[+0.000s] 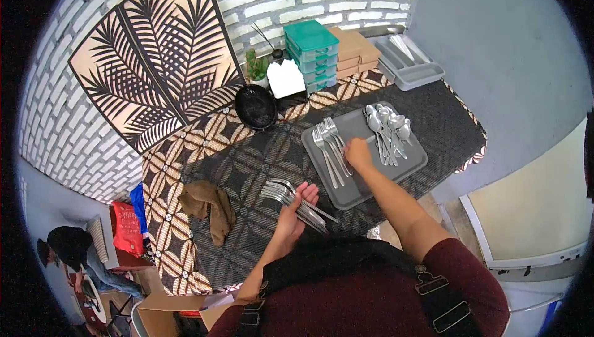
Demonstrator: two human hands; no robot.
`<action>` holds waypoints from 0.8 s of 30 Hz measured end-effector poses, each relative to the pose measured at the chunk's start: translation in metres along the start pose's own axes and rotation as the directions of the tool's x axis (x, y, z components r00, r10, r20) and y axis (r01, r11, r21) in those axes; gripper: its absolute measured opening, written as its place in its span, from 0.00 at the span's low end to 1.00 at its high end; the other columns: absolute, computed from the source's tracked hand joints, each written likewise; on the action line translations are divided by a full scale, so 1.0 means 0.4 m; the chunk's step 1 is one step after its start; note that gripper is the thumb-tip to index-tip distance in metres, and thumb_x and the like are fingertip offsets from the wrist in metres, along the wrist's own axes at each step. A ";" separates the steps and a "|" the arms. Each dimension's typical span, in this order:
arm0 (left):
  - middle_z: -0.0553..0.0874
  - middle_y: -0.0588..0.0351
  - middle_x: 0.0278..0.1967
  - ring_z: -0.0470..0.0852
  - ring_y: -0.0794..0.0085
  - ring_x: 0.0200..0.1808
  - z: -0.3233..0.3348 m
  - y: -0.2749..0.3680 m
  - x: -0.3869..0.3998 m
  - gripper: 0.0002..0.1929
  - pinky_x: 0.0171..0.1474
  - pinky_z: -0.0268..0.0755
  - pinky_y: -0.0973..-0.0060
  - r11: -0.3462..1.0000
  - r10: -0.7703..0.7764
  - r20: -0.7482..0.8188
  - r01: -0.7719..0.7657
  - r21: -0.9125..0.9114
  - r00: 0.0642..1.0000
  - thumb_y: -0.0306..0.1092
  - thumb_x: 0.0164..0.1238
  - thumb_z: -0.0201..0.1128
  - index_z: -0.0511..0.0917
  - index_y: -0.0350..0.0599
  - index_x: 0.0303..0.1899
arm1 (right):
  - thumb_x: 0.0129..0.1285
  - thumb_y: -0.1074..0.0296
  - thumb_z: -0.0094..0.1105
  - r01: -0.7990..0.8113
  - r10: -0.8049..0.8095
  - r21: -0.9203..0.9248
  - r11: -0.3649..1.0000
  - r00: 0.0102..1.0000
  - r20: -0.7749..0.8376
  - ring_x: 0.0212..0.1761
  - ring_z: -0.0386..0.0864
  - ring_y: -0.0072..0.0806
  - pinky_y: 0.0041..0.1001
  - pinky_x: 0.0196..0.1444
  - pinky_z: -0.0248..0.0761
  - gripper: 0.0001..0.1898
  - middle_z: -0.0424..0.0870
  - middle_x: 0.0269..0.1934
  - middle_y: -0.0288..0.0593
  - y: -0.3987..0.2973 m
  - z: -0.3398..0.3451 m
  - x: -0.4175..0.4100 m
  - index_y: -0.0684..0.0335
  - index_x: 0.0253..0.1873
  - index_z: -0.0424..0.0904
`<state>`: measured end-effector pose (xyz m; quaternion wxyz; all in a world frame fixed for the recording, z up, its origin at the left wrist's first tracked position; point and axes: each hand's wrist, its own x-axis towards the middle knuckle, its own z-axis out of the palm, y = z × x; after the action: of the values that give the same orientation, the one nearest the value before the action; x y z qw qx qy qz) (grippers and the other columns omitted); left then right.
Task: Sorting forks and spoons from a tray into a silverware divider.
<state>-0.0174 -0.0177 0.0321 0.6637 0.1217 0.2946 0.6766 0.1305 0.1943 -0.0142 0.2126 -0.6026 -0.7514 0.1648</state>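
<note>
A bunch of metal forks (301, 207) lies across the palm of my left hand (294, 216), over the dark cloth. The thumb presses on their handles, and the fingers are partly extended. On the grey tray (345, 195), my right hand (358, 154) is closed with its fingertips at the handle of the rightmost fork (335, 132). Several more forks (325, 151) lie side by side on the tray's left part. To the right of my right hand, a loose pile of metal spoons (390, 128) rests on the same tray.
A crumpled brown cloth (211, 207) lies left of my hands. Toward the wall stand a black round bowl (255, 107), a potted plant (256, 65), teal-topped drawers (320, 58), cardboard boxes (355, 52) and a grey cutlery organizer (410, 65). Another person (88, 263) is at lower left.
</note>
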 end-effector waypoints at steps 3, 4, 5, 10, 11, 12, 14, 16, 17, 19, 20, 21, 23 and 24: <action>0.67 0.43 0.56 0.65 0.59 0.60 -0.006 -0.001 -0.001 0.26 0.64 0.55 0.65 1.000 -0.004 0.001 0.004 0.001 1.000 0.40 0.64 0.51 0.58 0.32 0.58 | 0.51 0.68 0.54 0.004 -0.005 0.035 0.999 0.999 0.041 0.35 0.77 0.50 0.40 0.39 0.70 0.09 0.78 0.32 0.56 0.010 0.001 0.009 0.67 0.32 0.77; 0.67 0.43 0.56 0.65 0.59 0.60 -0.010 -0.002 0.001 0.26 0.64 0.55 0.66 1.000 -0.006 0.008 0.006 0.003 1.000 0.40 0.64 0.52 0.58 0.33 0.58 | 0.51 0.68 0.55 0.014 -0.016 0.041 0.999 0.999 0.050 0.33 0.77 0.50 0.40 0.37 0.70 0.08 0.78 0.31 0.56 0.016 0.002 0.012 0.66 0.32 0.77; 0.67 0.43 0.56 0.65 0.59 0.60 -0.014 -0.004 0.003 0.27 0.64 0.55 0.66 1.000 -0.009 0.016 0.009 0.006 1.000 0.40 0.63 0.52 0.58 0.33 0.58 | 0.51 0.68 0.55 0.014 -0.016 0.041 0.999 0.999 0.048 0.33 0.77 0.50 0.40 0.37 0.70 0.08 0.78 0.31 0.56 0.023 0.003 0.013 0.66 0.32 0.77; 0.67 0.43 0.56 0.65 0.59 0.60 -0.015 0.009 0.004 0.26 0.63 0.55 0.66 1.000 0.005 0.002 -0.005 0.020 1.000 0.40 0.64 0.52 0.58 0.33 0.58 | 0.52 0.69 0.56 0.078 -0.041 0.411 0.908 0.994 -0.099 0.22 0.76 0.39 0.31 0.27 0.69 0.06 0.77 0.21 0.49 -0.069 -0.077 -0.054 0.65 0.29 0.76; 0.67 0.43 0.56 0.65 0.59 0.60 -0.012 0.009 0.007 0.26 0.63 0.56 0.66 1.000 0.009 0.012 -0.009 0.024 1.000 0.40 0.64 0.51 0.58 0.33 0.58 | 0.52 0.69 0.56 0.120 -0.097 0.453 0.883 0.993 -0.075 0.21 0.76 0.37 0.29 0.26 0.68 0.05 0.77 0.21 0.49 -0.106 -0.107 -0.094 0.65 0.29 0.75; 0.67 0.43 0.56 0.65 0.59 0.60 -0.011 0.007 0.012 0.26 0.63 0.56 0.66 1.000 0.005 0.010 -0.005 0.022 1.000 0.40 0.64 0.51 0.58 0.33 0.58 | 0.52 0.69 0.57 0.155 -0.149 0.495 0.855 0.987 -0.052 0.21 0.75 0.35 0.27 0.25 0.67 0.05 0.77 0.21 0.48 -0.138 -0.129 -0.139 0.65 0.28 0.75; 0.68 0.43 0.56 0.66 0.59 0.59 -0.007 0.008 0.020 0.24 0.63 0.56 0.66 1.000 0.019 0.029 -0.019 0.010 0.999 0.38 0.65 0.50 0.58 0.33 0.58 | 0.52 0.71 0.55 0.343 -0.367 0.511 0.788 0.928 -0.057 0.24 0.76 0.36 0.29 0.27 0.68 0.03 0.76 0.24 0.47 -0.182 -0.158 -0.222 0.64 0.30 0.74; 0.68 0.43 0.56 0.66 0.60 0.59 -0.005 0.006 0.026 0.24 0.63 0.56 0.67 1.000 0.006 0.025 -0.006 0.000 1.000 0.38 0.66 0.49 0.58 0.34 0.58 | 0.52 0.72 0.55 0.567 -0.585 0.399 0.720 0.806 -0.090 0.28 0.75 0.38 0.32 0.28 0.68 0.05 0.73 0.27 0.45 -0.194 -0.159 -0.281 0.63 0.34 0.73; 0.68 0.44 0.56 0.66 0.60 0.59 -0.005 0.004 0.026 0.23 0.63 0.56 0.67 1.000 0.002 0.021 -0.002 -0.012 1.000 0.37 0.66 0.48 0.58 0.34 0.58 | 0.52 0.72 0.55 0.562 -0.579 0.401 0.724 0.810 -0.090 0.28 0.75 0.38 0.32 0.28 0.68 0.05 0.73 0.27 0.45 -0.205 -0.161 -0.302 0.63 0.34 0.73; 0.68 0.45 0.57 0.66 0.61 0.59 0.002 0.002 0.023 0.22 0.63 0.56 0.67 1.000 -0.002 0.026 0.002 0.003 1.000 0.37 0.67 0.47 0.58 0.34 0.58 | 0.52 0.74 0.55 0.661 -0.669 0.297 0.690 0.738 -0.087 0.25 0.72 0.39 0.31 0.25 0.66 0.04 0.71 0.26 0.44 -0.221 -0.163 -0.327 0.63 0.33 0.72; 0.67 0.46 0.57 0.66 0.61 0.59 0.004 0.000 0.021 0.22 0.63 0.55 0.67 1.000 0.000 0.031 0.000 0.016 1.000 0.36 0.67 0.47 0.58 0.34 0.58 | 0.50 0.74 0.55 0.671 -0.692 0.248 0.699 0.722 -0.002 0.27 0.72 0.40 0.34 0.28 0.66 0.06 0.70 0.27 0.43 -0.214 -0.160 -0.332 0.62 0.35 0.73; 0.67 0.46 0.57 0.66 0.61 0.59 -0.001 -0.004 0.022 0.22 0.63 0.55 0.67 1.000 -0.002 0.032 0.001 0.017 0.999 0.36 0.67 0.47 0.58 0.34 0.58 | 0.50 0.74 0.55 0.669 -0.691 0.248 0.700 0.723 -0.003 0.27 0.72 0.40 0.34 0.28 0.66 0.06 0.70 0.27 0.43 -0.213 -0.160 -0.332 0.62 0.35 0.73; 0.67 0.47 0.57 0.65 0.62 0.60 -0.017 -0.016 0.021 0.21 0.64 0.54 0.67 0.999 -0.011 -0.007 0.010 -0.050 1.000 0.36 0.67 0.46 0.58 0.34 0.58 | 0.50 0.73 0.55 0.727 -0.753 0.293 0.621 0.657 -0.036 0.28 0.72 0.39 0.34 0.31 0.66 0.09 0.71 0.27 0.41 -0.212 -0.160 -0.332 0.61 0.39 0.73; 0.67 0.47 0.57 0.65 0.62 0.60 -0.018 -0.017 0.018 0.21 0.64 0.54 0.67 0.999 -0.011 -0.008 0.011 -0.050 1.000 0.36 0.67 0.46 0.58 0.34 0.58 | 0.50 0.73 0.55 0.726 -0.752 0.295 0.621 0.658 -0.035 0.28 0.72 0.39 0.34 0.31 0.66 0.09 0.71 0.27 0.41 -0.211 -0.162 -0.332 0.61 0.39 0.73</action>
<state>-0.0166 -0.0127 0.0208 0.6691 0.1007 0.2811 0.6805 0.1178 0.0458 0.0677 0.3108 -0.1950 -0.9095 0.1957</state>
